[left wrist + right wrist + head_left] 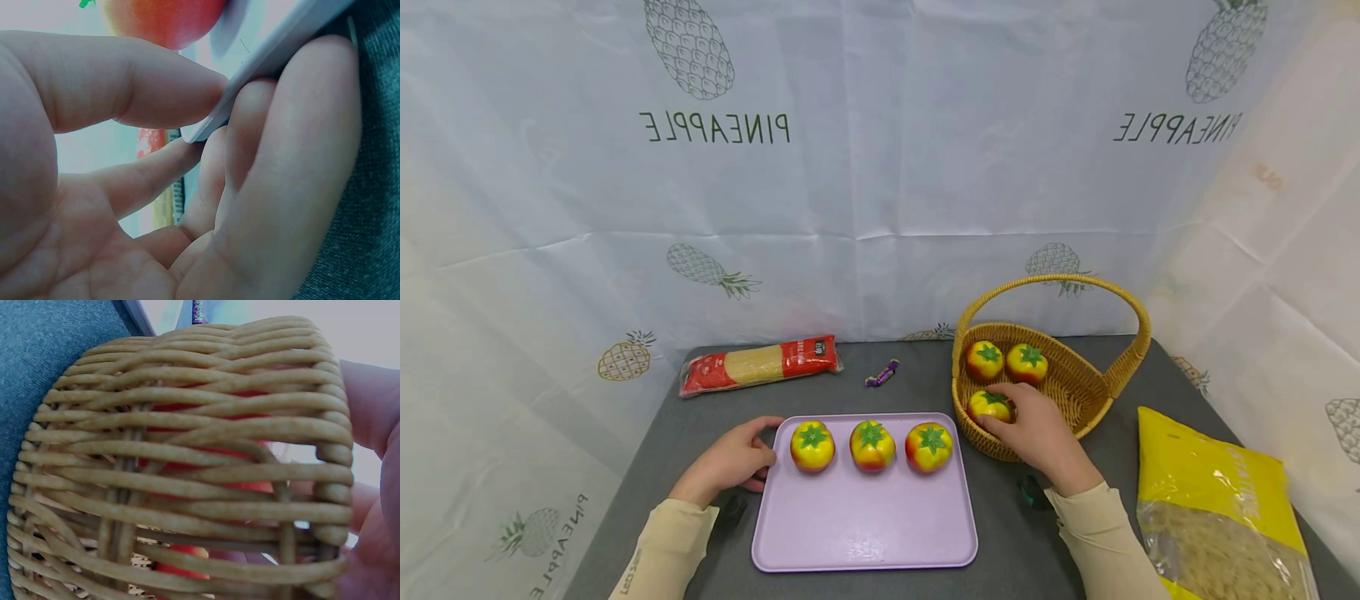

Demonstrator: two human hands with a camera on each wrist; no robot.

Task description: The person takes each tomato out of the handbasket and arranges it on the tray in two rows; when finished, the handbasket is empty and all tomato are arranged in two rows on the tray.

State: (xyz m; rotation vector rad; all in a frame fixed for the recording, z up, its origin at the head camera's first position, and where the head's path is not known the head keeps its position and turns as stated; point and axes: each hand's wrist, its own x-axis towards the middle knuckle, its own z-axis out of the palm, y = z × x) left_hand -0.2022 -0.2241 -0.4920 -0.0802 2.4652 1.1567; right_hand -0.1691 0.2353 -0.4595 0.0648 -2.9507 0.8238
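Note:
My left hand (735, 456) pinches the left rim of a lilac tray (865, 525); in the left wrist view the thumb lies on top of the rim, with fingers under it. On the tray, three yellow-red fruits with green star-shaped leaf caps, like tomatoes, stand in a row: left fruit (812, 447), middle fruit (872, 446), right fruit (928, 447). Inside the wicker basket (1078, 396), my right hand (1037, 427) grips a similar fruit (987, 406) at the near left. Two more fruits (984, 360) sit behind it. Basket weave hides most of that grip in the right wrist view.
A red noodle packet (760, 365) lies at the back left of the dark table. Near the back middle is a small purple-wrapped candy (882, 373). A yellow pasta bag (1221, 508) lies at the right. The basket's tall handle (1138, 321) arches over it.

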